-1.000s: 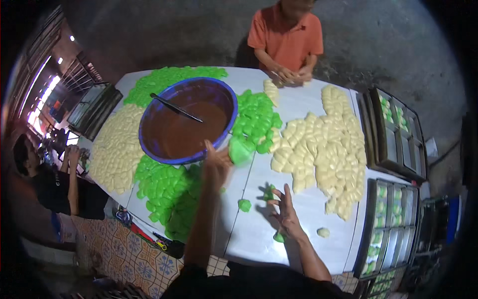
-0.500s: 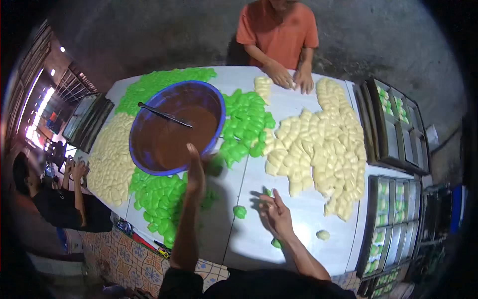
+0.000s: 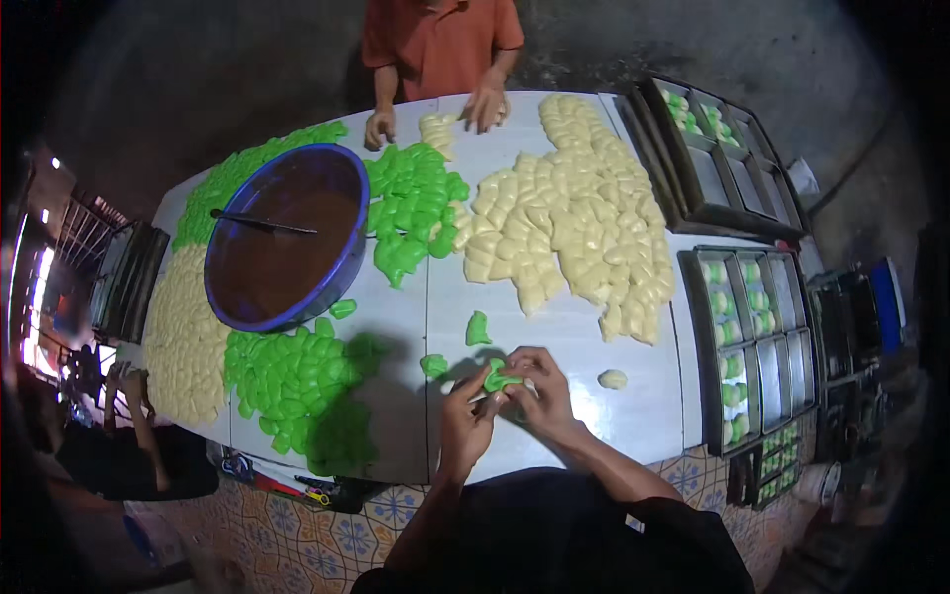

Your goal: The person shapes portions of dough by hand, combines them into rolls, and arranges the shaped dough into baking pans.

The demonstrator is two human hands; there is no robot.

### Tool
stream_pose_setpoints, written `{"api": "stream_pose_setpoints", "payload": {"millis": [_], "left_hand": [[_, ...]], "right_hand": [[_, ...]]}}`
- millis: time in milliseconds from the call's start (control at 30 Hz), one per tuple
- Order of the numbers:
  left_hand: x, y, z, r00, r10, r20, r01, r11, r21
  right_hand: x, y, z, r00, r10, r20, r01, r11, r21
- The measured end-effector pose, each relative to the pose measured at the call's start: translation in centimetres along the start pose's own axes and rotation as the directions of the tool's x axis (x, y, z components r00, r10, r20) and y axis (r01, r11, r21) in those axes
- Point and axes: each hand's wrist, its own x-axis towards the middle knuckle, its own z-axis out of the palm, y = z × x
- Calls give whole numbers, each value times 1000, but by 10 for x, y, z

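Both hands meet near the front of the table. Between their fingertips is a flattened, folded piece of green dough (image 3: 499, 380). My left hand (image 3: 467, 428) pinches its left side, and my right hand (image 3: 544, 394) grips it from the right with curled fingers. Just beyond them lies a loose green dough piece (image 3: 478, 329). A green dough lump (image 3: 433, 366) rests left of that, and a cream dough ball (image 3: 614, 379) sits to the right of my right hand.
A blue basin (image 3: 358, 233) of brown filling holds a long flat utensil (image 3: 259, 223). Around it spread green dough pieces (image 3: 287, 381) and cream dough pieces (image 3: 584, 223). Divided metal trays (image 3: 757, 346) line the right edge. A person in orange (image 3: 445, 49) works opposite; another (image 3: 134, 445) is at left.
My left hand has come back from beside the basin to the front. My right hand has closed, and both now hold green dough. The view has shifted; the person opposite has spread their hands apart.
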Motion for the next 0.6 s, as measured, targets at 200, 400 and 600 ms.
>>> {"api": "stream_pose_setpoints", "payload": {"millis": [200,400,600], "left_hand": [[-5,-16,1,993,18,113,5,980,-201],[-16,-53,15,999,6,-36,-7,1000,-9],[-20,-11,19,969,135,207,-42,916,-399]], "right_hand": [[-19,-21,-16,995,94,8,-94,982,166],[-44,-10,-16,925,381,14,-378,913,156],[-43,10,-37,675,386,629,-689,636,348]]}}
